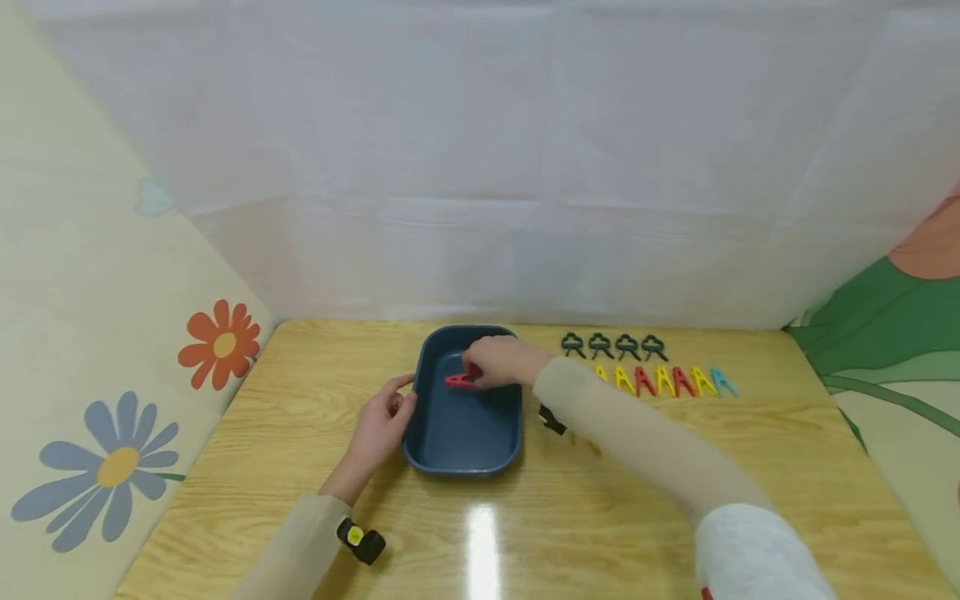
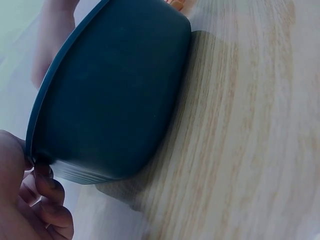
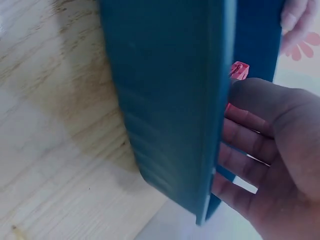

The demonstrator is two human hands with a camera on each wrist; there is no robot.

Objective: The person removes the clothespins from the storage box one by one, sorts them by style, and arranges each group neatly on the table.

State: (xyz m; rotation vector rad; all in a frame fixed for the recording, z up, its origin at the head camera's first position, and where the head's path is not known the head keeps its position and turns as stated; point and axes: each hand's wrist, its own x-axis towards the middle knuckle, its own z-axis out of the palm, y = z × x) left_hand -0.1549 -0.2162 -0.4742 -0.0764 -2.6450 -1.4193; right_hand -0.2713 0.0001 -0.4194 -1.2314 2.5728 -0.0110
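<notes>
A dark blue plastic tub [image 1: 461,442] stands on the wooden table. My left hand [image 1: 381,421] grips its left rim, thumb on top and the fingers [image 2: 50,212] curled beneath the edge outside. My right hand [image 1: 498,361] reaches over the right wall into the tub. Between its thumb and fingers it pinches a red plastic clip [image 1: 459,382], which hangs low over the tub floor; whether it touches the floor I cannot tell. In the right wrist view, the clip's red tip [image 3: 240,70] shows past the thumb, and the tub's wall hides part of the fingers.
Right of the tub, several dark green cloud-topped clips [image 1: 600,345] form a back row. Before them runs a row of yellow, red and blue clips [image 1: 682,382], partly hidden by my right forearm. A white sheet [image 1: 480,167] hangs behind the table [image 1: 285,467].
</notes>
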